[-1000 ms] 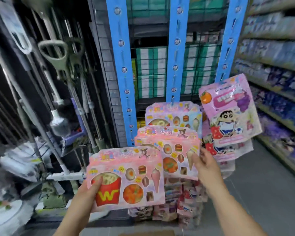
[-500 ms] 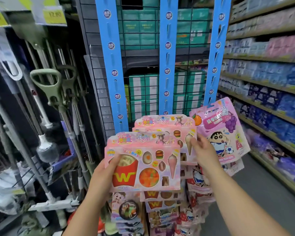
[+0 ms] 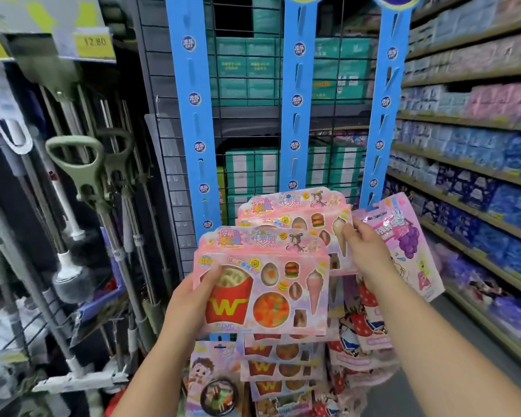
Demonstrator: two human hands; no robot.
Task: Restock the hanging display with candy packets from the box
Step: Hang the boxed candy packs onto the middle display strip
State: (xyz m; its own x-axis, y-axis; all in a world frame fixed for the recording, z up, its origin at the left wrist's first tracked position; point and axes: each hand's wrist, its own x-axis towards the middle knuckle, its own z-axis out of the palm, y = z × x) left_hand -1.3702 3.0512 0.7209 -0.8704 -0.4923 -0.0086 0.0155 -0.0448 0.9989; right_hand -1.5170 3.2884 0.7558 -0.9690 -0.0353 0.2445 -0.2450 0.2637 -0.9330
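Glossy pink packet (image 3: 271, 284) in left hand (image 3: 190, 302), twin (image 3: 301, 212) seemingly in right hand (image 3: 364, 251)

Your left hand (image 3: 190, 299) shows only its thumb on the front pink packet (image 3: 271, 284), a glossy card printed with a red fries carton; the fingers are hidden behind it. That card covers the lower half of the rear pink packet (image 3: 298, 212) of the same print, and your right hand (image 3: 364, 245) hides part of its right edge, so you cannot tell whether it hangs from a hook. The middle blue plastic hanging strip (image 3: 295, 115) is cut off at the top edge and covered below. The shelved blue and pink packs (image 3: 478, 145) on the right are blurred.
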